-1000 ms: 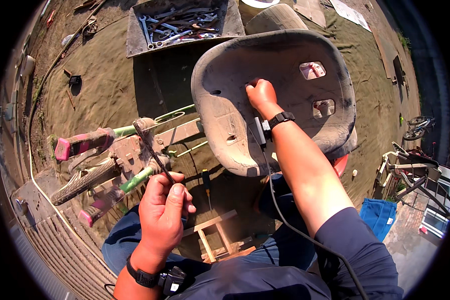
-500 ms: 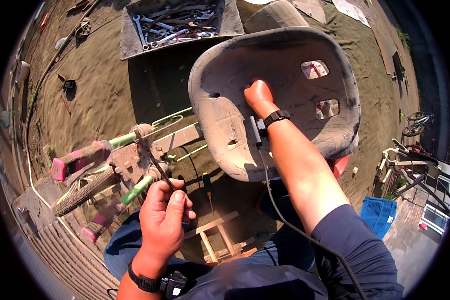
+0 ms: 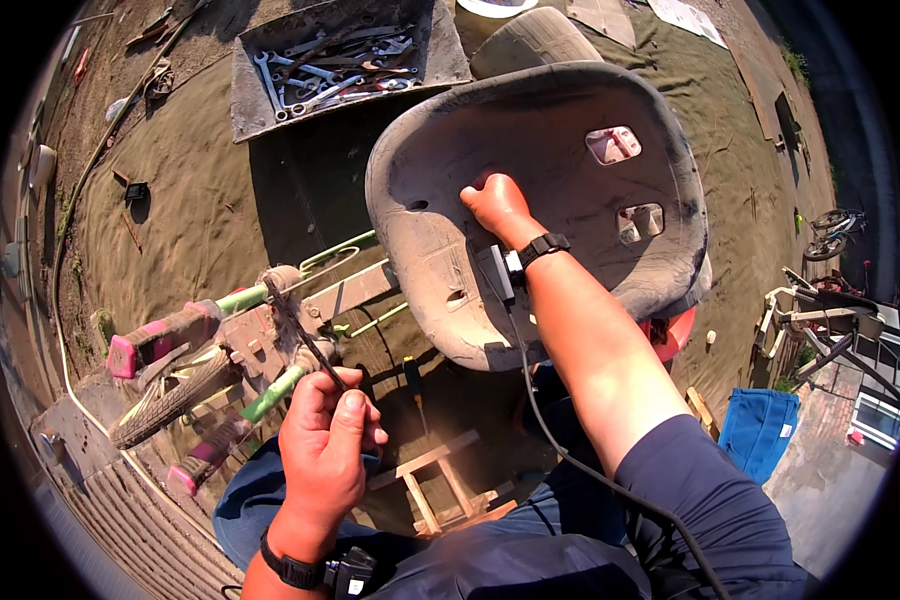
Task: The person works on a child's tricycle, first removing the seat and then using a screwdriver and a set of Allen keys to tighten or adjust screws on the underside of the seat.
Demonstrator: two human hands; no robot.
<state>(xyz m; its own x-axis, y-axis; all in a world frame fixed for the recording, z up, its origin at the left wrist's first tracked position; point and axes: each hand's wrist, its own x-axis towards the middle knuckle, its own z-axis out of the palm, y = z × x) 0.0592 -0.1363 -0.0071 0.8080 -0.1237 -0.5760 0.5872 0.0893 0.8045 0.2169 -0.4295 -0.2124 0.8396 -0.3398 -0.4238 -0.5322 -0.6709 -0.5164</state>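
A dusty dark plastic seat (image 3: 550, 115) with holes in its shell sits on the metal frame (image 3: 350, 290) of a small wheeled vehicle. My right hand (image 3: 500, 208) is closed like a fist against the inside of the seat; anything in its fingers is hidden. Lower left, the fingers of my left hand (image 3: 328, 440) pinch the near end of a thin dark rod (image 3: 315, 348). That rod slants up to the front of the frame, beside green tubes (image 3: 275, 392) and pink-ended pedals (image 3: 165, 335). A dirty tyre (image 3: 180, 400) shows between the pedals.
A metal tray (image 3: 255, 120) of several wrenches (image 3: 335, 85) stands beyond the seat. A screwdriver (image 3: 413, 378) and a small wooden frame (image 3: 430, 490) lie near my legs. Blue cloth (image 3: 758, 432) and a bicycle (image 3: 832, 235) are on the right.
The whole view has shifted slightly, with the tray now lower in it. My right hand stays closed inside the seat, and my left hand keeps its pinch on the rod.
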